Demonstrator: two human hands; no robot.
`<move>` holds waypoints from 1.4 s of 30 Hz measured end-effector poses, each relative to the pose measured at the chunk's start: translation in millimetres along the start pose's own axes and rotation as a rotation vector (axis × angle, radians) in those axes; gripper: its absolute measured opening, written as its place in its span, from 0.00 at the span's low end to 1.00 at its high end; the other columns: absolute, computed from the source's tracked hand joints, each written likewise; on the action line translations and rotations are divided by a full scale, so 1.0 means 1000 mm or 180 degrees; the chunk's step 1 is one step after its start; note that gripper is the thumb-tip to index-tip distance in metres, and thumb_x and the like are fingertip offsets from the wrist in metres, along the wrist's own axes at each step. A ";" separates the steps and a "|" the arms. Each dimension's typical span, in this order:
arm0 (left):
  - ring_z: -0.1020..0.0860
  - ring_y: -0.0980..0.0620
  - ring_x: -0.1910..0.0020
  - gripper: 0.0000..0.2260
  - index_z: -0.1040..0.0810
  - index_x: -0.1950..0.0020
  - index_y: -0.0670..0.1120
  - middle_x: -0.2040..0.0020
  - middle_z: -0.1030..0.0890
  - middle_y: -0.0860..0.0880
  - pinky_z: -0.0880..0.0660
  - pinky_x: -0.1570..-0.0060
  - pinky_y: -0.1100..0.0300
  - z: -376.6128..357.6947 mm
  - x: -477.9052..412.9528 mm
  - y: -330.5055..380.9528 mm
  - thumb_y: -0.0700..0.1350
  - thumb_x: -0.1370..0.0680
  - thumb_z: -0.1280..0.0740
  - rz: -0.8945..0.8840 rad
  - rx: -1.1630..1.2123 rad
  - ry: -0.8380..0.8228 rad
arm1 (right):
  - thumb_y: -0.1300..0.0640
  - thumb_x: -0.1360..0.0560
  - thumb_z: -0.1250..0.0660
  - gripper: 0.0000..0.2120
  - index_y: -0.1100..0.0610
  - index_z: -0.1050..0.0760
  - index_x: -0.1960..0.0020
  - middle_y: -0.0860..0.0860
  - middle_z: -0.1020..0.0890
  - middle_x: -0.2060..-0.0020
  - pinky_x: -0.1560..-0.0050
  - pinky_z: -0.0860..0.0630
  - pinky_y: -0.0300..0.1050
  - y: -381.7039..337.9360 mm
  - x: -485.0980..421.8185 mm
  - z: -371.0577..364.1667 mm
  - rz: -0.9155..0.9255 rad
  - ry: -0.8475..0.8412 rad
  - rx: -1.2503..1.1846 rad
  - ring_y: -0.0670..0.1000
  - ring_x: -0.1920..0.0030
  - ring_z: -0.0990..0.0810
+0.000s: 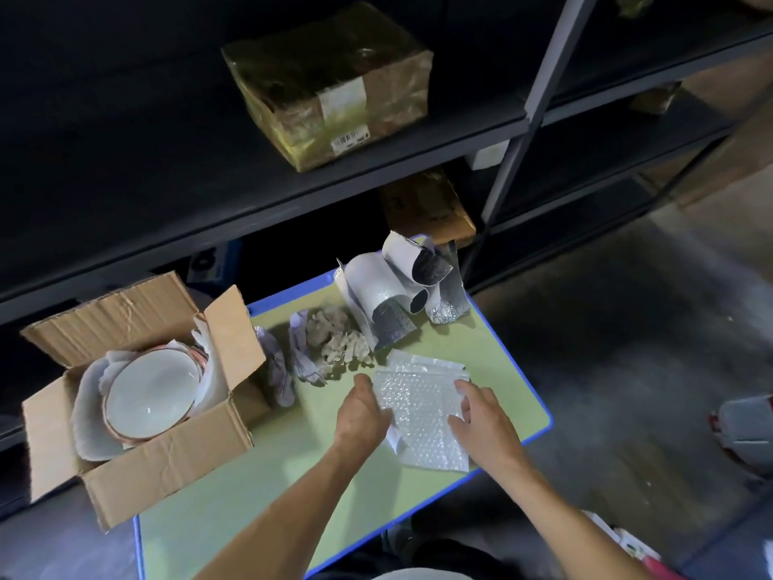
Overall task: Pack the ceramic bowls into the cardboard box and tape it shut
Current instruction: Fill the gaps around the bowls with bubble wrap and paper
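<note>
Both touch bubble wrap (422,412): left hand (362,412) pinches edge, right hand (485,424) rests.

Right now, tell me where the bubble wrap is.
Head view: the bubble wrap lies on the green table, between the left hand and right hand, right of the cardboard box.

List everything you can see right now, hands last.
cardboard box: one, brown, open, table's left edge
ceramic bowls: stack, count unclear, white, coppery rims, in box
bubble-wrap bags: at least two, clear, table centre
foil sheets: several, silver, curled, table's far end
gloves: two, grey-white, beside box
foam pieces: pile, beige, beside gloves
table: one, green, blue-edged
taped parcel: one, brown, on shelf
left hand: on bags' left edge
right hand: fingers spread on bags
</note>
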State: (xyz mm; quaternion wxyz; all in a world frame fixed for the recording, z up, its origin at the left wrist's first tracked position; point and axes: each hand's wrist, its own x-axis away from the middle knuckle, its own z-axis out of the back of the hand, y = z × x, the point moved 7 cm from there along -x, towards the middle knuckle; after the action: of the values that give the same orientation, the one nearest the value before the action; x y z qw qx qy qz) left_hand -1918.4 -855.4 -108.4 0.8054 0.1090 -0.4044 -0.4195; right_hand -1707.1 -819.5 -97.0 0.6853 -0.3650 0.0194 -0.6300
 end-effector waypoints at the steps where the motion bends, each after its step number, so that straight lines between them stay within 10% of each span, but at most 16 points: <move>1: 0.25 0.46 0.61 0.14 0.35 0.46 0.43 0.58 0.24 0.46 0.34 0.66 0.57 0.000 -0.001 -0.002 0.38 0.26 0.32 0.0008 0.0030 -0.0012 | 0.55 0.23 0.32 0.26 0.48 0.35 0.27 0.46 0.28 0.48 0.47 0.24 0.44 0.000 -0.002 0.000 -0.0052 0.0039 -0.0149 0.47 0.52 0.23; 16: 0.26 0.55 0.65 0.19 0.30 0.37 0.51 0.56 0.23 0.52 0.31 0.74 0.68 0.016 0.007 -0.016 0.36 0.26 0.37 0.0224 0.1253 -0.0011 | 0.66 0.26 0.35 0.26 0.47 0.31 0.31 0.47 0.28 0.44 0.46 0.30 0.37 0.000 -0.014 -0.010 -0.0233 -0.0058 -0.0513 0.45 0.46 0.25; 21: 0.25 0.51 0.65 0.21 0.29 0.36 0.51 0.57 0.23 0.49 0.27 0.65 0.58 0.025 0.016 -0.017 0.36 0.26 0.36 0.0224 0.1668 -0.0001 | 0.74 0.29 0.41 0.27 0.48 0.26 0.38 0.49 0.27 0.45 0.52 0.31 0.29 -0.004 -0.013 -0.004 -0.0217 0.0148 -0.0820 0.40 0.50 0.26; 33: 0.18 0.50 0.61 0.04 0.21 0.51 0.47 0.57 0.15 0.50 0.21 0.59 0.54 0.062 0.057 0.002 0.44 0.25 0.30 -0.0214 0.2298 -0.0225 | 0.69 0.26 0.34 0.36 0.38 0.38 0.28 0.47 0.20 0.45 0.46 0.24 0.43 -0.063 0.011 0.038 0.0197 -0.0100 -0.2221 0.46 0.48 0.19; 39: 0.35 0.53 0.69 0.10 0.28 0.62 0.48 0.68 0.29 0.52 0.39 0.69 0.60 0.097 0.078 0.001 0.44 0.21 0.33 -0.0460 0.2091 -0.0285 | 0.63 0.23 0.32 0.18 0.47 0.24 0.37 0.54 0.14 0.53 0.43 0.21 0.62 -0.106 0.015 0.047 0.0541 -0.0718 -0.2395 0.60 0.51 0.16; 42: 0.29 0.51 0.63 0.04 0.18 0.54 0.45 0.61 0.22 0.48 0.32 0.62 0.56 0.121 0.089 0.000 0.43 0.21 0.31 -0.0585 0.2231 -0.0369 | 0.67 0.25 0.32 0.11 0.54 0.18 0.48 0.54 0.14 0.51 0.40 0.23 0.60 -0.124 0.010 0.048 0.0614 -0.0732 -0.2379 0.61 0.47 0.17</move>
State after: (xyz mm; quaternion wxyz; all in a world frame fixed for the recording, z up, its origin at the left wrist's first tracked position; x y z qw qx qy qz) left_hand -1979.9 -903.9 20.4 0.6538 0.3903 -0.5570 -0.3315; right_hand -1787.2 -797.9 7.3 0.5590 -0.6537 0.2045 -0.4673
